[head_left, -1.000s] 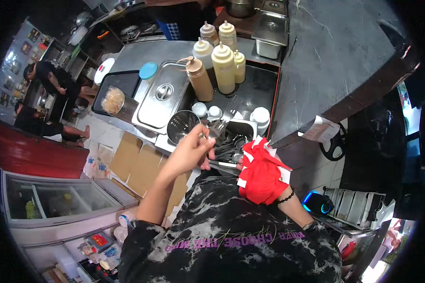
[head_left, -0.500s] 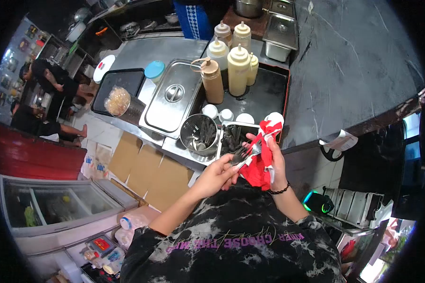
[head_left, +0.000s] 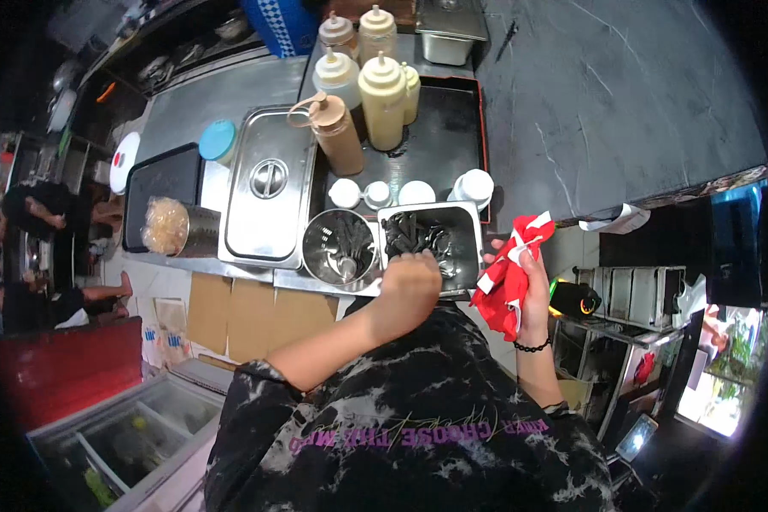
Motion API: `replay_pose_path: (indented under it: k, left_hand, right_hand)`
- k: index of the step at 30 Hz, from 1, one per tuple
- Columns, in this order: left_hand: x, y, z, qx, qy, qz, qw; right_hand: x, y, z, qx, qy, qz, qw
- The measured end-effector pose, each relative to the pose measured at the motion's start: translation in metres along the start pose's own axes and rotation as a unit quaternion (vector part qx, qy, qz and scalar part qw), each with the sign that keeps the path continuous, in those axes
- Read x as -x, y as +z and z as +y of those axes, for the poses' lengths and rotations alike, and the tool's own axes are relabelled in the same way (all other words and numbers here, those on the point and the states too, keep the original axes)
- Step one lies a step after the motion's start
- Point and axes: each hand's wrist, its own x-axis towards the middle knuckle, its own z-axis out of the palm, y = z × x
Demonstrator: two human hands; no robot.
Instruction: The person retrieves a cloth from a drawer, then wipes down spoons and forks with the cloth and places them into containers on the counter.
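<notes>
My left hand (head_left: 410, 286) is over the front edge of a rectangular metal tub (head_left: 463, 247). Dark utensils (head_left: 410, 232) lie in the tub. The hand's fingers point down and their tips are hidden, so any hold is unclear. Just right of the tub, my right hand (head_left: 533, 299) is closed around a red and white cloth (head_left: 508, 277), with a thumb and fingertips showing at its sides. A round metal container (head_left: 316, 256) holding more utensils, with one spoon bowl visible (head_left: 347, 268), stands left of the tub.
Squeeze bottles (head_left: 382, 102) and small white-lidded containers (head_left: 345, 193) stand on a black tray (head_left: 452, 128) behind the tub. A lidded steel pan (head_left: 264, 205) is to the left. Two people (head_left: 38, 209) are at the far left. A grey counter (head_left: 606, 102) extends right.
My left hand has moved from beside the cloth to the tub, and the utensils seen between both hands no longer show there. My right hand and the cloth have shifted right. The view has turned.
</notes>
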Motion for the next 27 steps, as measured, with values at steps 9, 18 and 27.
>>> replay_pose_path:
  k: [9, 18, 27]
  left_hand:
    - [-0.067, 0.025, -0.02, 0.013, 0.064, -0.151, 0.986]
    - [-0.051, 0.052, -0.017, -0.132, -0.006, -0.208, 0.969]
    - [-0.049, 0.038, 0.013, -0.103, -0.076, -0.174, 0.977]
  right_hand:
    - [0.017, -0.028, 0.006, 0.01, -0.039, 0.028, 0.999]
    - [0.004, -0.064, -0.015, 0.067, 0.012, -0.029, 0.997]
    - [-0.021, -0.08, -0.032, 0.082, 0.119, -0.185, 0.972]
